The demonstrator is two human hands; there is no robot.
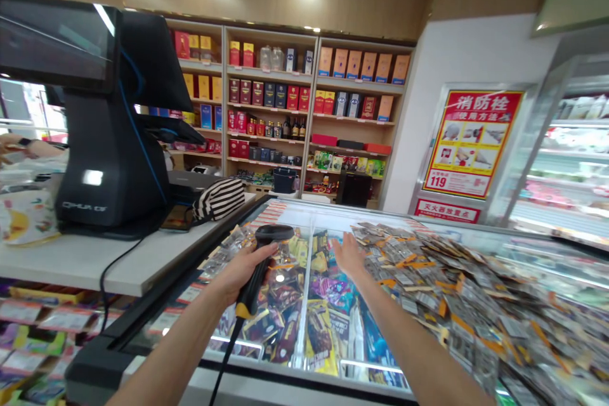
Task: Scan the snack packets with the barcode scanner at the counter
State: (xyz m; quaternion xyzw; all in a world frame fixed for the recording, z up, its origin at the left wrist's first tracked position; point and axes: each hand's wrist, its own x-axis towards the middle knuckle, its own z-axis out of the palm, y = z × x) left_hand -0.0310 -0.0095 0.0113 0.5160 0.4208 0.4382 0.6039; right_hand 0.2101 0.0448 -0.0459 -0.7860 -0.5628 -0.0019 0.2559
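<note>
A black handheld barcode scanner [275, 233] with a yellow band near its base is gripped in my left hand [242, 269]. My fingers wrap round its handle, and a cable hangs down from it. My right hand [349, 255] lies palm down just over the glass top of the freezer [291, 209], fingers stretched out and slightly apart, holding nothing. Whether it touches the glass I cannot tell. Beside it on the right spreads a large pile of grey and orange price tags [451, 292]. Colourful ice cream packets [318, 336] show through the glass below both hands.
To the left, a black point-of-sale terminal [104, 152] stands on a white counter [85, 260], with a striped pouch [219, 198] nearby. Shelves of boxed goods [266, 95] line the back wall. A red and yellow fire-hydrant sign [473, 143] hangs at right.
</note>
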